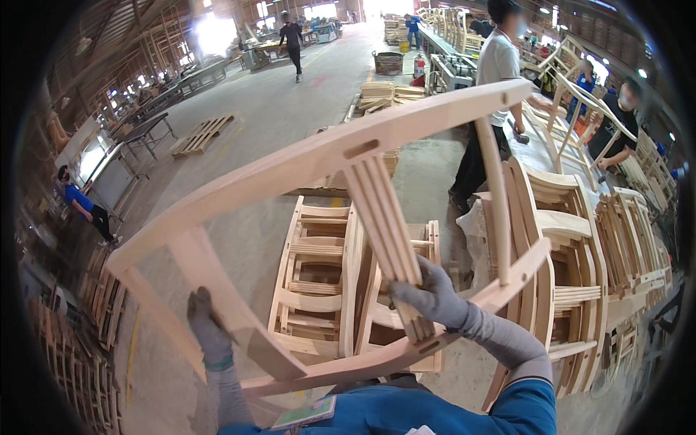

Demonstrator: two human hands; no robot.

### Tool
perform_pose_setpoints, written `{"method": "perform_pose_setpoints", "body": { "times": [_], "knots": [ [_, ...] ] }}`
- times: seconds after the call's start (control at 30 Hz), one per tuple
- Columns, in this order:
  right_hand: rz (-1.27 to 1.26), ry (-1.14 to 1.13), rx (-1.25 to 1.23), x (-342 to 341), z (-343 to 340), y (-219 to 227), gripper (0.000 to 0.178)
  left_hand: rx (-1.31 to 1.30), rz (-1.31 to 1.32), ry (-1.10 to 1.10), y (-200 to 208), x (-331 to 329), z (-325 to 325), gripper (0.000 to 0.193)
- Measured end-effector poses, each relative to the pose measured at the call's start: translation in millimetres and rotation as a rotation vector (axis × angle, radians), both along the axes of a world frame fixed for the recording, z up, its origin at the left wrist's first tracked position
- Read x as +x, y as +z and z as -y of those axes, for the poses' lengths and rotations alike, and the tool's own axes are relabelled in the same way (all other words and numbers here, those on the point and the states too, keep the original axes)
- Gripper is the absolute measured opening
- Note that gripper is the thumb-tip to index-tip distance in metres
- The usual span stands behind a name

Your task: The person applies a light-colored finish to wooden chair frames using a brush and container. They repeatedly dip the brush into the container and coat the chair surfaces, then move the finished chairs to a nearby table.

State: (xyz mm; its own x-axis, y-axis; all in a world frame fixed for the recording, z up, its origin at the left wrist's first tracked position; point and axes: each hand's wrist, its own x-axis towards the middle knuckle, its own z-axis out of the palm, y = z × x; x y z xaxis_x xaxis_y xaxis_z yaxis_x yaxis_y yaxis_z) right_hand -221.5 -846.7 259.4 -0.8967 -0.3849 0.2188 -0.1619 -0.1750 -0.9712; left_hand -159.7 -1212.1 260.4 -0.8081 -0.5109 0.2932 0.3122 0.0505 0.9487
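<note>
L hand (210,330) & R hand (436,296) hold wood frame (275,165), R @ grooved slat (378,221).

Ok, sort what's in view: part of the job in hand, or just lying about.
Job in hand:
pale wooden curved frame, gripped by the grey-gloved right hand, grey-gloved left hand at its wide slat
similar stacked pale wooden frames, probably

Lying about, apparently:
slatted wooden pallet
red cylindrical fire extinguisher
dark round tub

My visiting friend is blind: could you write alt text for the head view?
A pale wooden frame fills much of the view, a person's gloved right hand gripping its ridged middle slat and left hand against its broad slat. Similar frames are stacked beyond it, and a co-worker in a pale top stands at upper right.
</note>
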Motion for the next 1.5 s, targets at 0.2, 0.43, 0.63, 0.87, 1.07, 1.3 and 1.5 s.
{"method": "perform_pose_setpoints", "body": {
  "times": [0.2, 0.43, 0.63, 0.87, 1.07, 1.3, 1.5],
  "knots": [
    [0.284, -0.284, -0.281, 66, -66, -23, 0.036, 0.222, 0.067, -0.432, -4, -75, -89, 0.023],
    [0.398, -0.914, -0.278, 142, -125, -39, 0.050, -0.248, -0.088, -0.743, 13, -184, -256, 0.036],
    [0.458, -1.236, -0.528, 161, -191, -73, 0.053, -0.808, -0.632, -0.835, 43, -192, -391, 0.060],
    [0.362, -1.344, -0.771, 147, -292, -85, 0.063, -0.091, -0.061, -0.774, -40, -117, -459, 0.088],
    [0.325, -1.401, -0.807, 107, -370, -109, 0.061, 0.149, 0.468, -1.408, -93, -88, -550, 0.063],
    [0.304, -1.385, -0.781, 66, -408, -140, 0.047, -0.321, 0.220, -1.286, -120, -152, -605, 0.054],
    [0.009, -1.592, 0.509, 56, -375, -71, 0.055, -0.662, 0.164, -1.043, -148, -159, -610, 0.075]
  ]
}}
